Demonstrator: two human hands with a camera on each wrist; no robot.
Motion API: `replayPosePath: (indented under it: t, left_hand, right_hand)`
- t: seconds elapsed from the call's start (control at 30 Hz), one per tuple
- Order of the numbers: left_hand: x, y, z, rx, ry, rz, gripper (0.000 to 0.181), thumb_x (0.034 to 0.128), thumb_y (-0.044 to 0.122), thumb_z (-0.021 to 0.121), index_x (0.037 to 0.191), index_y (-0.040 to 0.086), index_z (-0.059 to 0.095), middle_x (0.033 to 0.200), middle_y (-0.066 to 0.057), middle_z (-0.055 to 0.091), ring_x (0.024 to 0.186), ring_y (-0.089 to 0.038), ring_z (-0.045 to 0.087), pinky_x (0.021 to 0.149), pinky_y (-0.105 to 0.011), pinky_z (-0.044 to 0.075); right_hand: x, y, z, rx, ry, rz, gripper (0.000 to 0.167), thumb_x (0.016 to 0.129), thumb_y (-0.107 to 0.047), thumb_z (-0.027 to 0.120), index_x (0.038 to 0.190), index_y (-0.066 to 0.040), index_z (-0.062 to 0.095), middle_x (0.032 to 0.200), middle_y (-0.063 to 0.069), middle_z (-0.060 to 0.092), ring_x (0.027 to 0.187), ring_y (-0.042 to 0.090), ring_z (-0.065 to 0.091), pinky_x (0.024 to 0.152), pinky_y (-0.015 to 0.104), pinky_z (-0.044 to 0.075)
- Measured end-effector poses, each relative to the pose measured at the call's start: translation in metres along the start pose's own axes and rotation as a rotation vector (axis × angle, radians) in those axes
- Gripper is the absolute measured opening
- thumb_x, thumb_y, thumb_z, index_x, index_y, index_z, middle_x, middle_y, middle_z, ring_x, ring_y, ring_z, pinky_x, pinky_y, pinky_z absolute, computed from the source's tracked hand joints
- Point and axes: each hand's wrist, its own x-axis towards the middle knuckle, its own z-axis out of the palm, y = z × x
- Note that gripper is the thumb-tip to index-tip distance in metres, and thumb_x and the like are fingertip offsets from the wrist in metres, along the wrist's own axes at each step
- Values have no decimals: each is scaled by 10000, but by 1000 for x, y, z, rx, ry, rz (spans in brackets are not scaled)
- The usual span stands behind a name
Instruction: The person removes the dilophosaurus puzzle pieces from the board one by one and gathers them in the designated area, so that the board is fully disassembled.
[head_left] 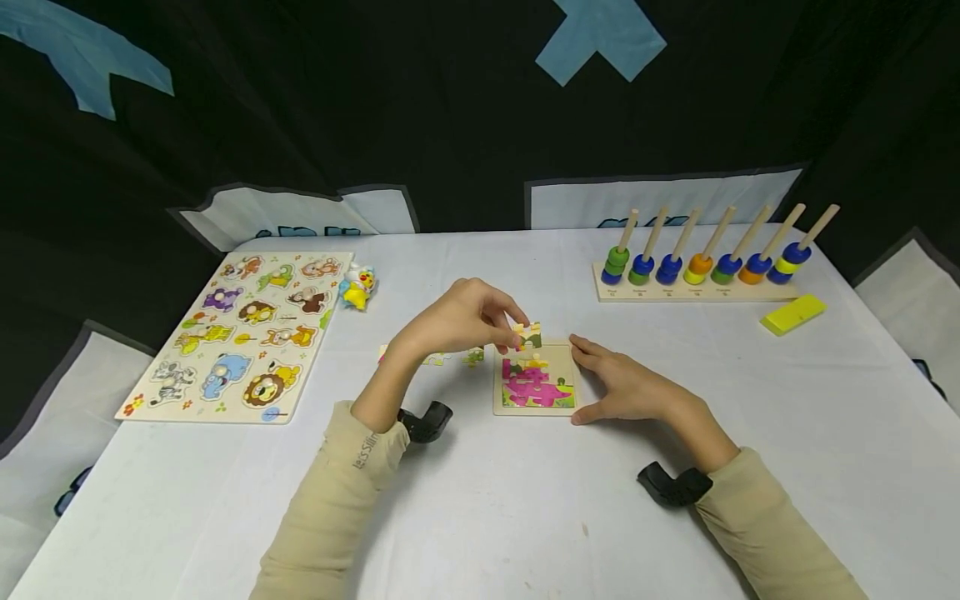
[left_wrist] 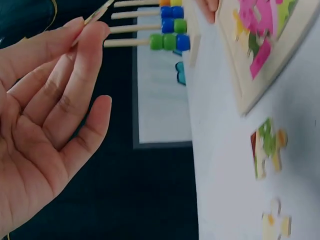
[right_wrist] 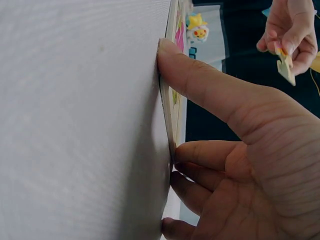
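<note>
The left hand (head_left: 468,317) pinches a small jigsaw piece (head_left: 528,335) above the top of a square wooden tray (head_left: 536,412). In the right wrist view the held piece (right_wrist: 285,67) is tilted in the air between thumb and fingers. Pink dinosaur pieces (head_left: 534,390) fill the lower part of the tray; its upper right shows bare wood. The right hand (head_left: 626,385) holds the tray's right edge, thumb near the lower corner and fingers along the side. Loose pieces (left_wrist: 267,145) lie left of the tray, partly hidden in the head view by the left hand.
An animal peg board (head_left: 247,333) lies at the left, with a small yellow and blue toy (head_left: 358,287) beside it. At the back right stands a rack of pegs with coloured rings (head_left: 697,292), and a yellow block (head_left: 793,314) lies in front of it.
</note>
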Motion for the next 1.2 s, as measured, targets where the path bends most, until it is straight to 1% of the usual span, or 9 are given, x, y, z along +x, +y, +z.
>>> replayPosePath:
  t: [0.13, 0.27, 0.3, 0.43, 0.53, 0.67, 0.8, 1.0, 1.2]
  left_hand:
    - [-11, -5, -8, -21, 54, -1, 228, 834, 118, 733, 1049, 44, 710, 811, -125, 740, 684, -167, 691, 650, -268, 508]
    - [-19, -15, -14, -34, 77, 1, 220, 849, 109, 711, 1061, 50, 718, 816, -125, 739, 709, -196, 692, 661, -276, 492]
    - [-22, -17, -16, -37, 81, -2, 224, 851, 106, 707, 1067, 49, 718, 815, -122, 739, 707, -180, 689, 665, -280, 487]
    - [-30, -25, -20, -42, 98, -29, 223, 854, 111, 704, 1067, 45, 715, 788, -94, 735, 733, -213, 689, 643, -276, 467]
    - [-34, -32, -22, -32, 91, -61, 214, 849, 111, 704, 1050, 39, 710, 756, -69, 723, 747, -264, 672, 595, -263, 445]
    - [-37, -44, -22, -30, 52, -117, 195, 833, 98, 703, 1019, 40, 704, 728, -43, 709, 781, -339, 650, 596, -263, 434]
    - [-38, -55, -19, -43, -12, -164, 149, 819, 77, 707, 963, 42, 689, 698, -44, 695, 764, -348, 629, 622, -268, 416]
    - [-34, -68, -11, -7, -129, -152, 104, 819, 87, 708, 906, 40, 677, 683, -78, 708, 682, -230, 642, 596, -259, 384]
    - [-27, -71, -1, 22, -181, -158, 99, 830, 92, 712, 913, 44, 687, 677, -45, 715, 649, -142, 673, 652, -255, 410]
  right_hand:
    - [0, 0, 1, -2, 3, 5, 988, 746, -360, 810, 1453, 90, 287, 1584, 212, 171, 1451, 411, 183, 1139, 557, 226]
    - [0, 0, 2, -2, 4, 9, 989, 742, -354, 813, 1456, 84, 286, 1587, 202, 170, 1454, 402, 181, 1141, 552, 227]
    - [0, 0, 2, -1, 5, 10, 989, 742, -353, 813, 1456, 82, 287, 1588, 200, 171, 1455, 401, 180, 1141, 551, 227]
    - [-1, 0, 1, -1, 8, 13, 987, 741, -343, 815, 1457, 82, 286, 1588, 200, 168, 1455, 400, 179, 1141, 549, 229]
    - [-1, 0, 1, 6, 8, 19, 986, 741, -337, 816, 1459, 78, 283, 1591, 196, 163, 1458, 397, 174, 1143, 545, 228]
    - [0, 0, 2, 13, 8, 23, 988, 740, -338, 817, 1461, 74, 282, 1593, 191, 159, 1460, 395, 169, 1143, 543, 230]
    - [0, 0, 2, 10, 7, 22, 986, 742, -343, 814, 1461, 74, 283, 1595, 184, 159, 1461, 391, 170, 1143, 542, 232]
    - [0, 0, 3, 0, 11, 14, 987, 743, -352, 813, 1457, 79, 287, 1590, 191, 170, 1455, 397, 181, 1140, 546, 235]
    - [0, 0, 3, -1, 14, 9, 984, 743, -354, 813, 1453, 83, 292, 1591, 188, 171, 1457, 389, 184, 1142, 535, 238]
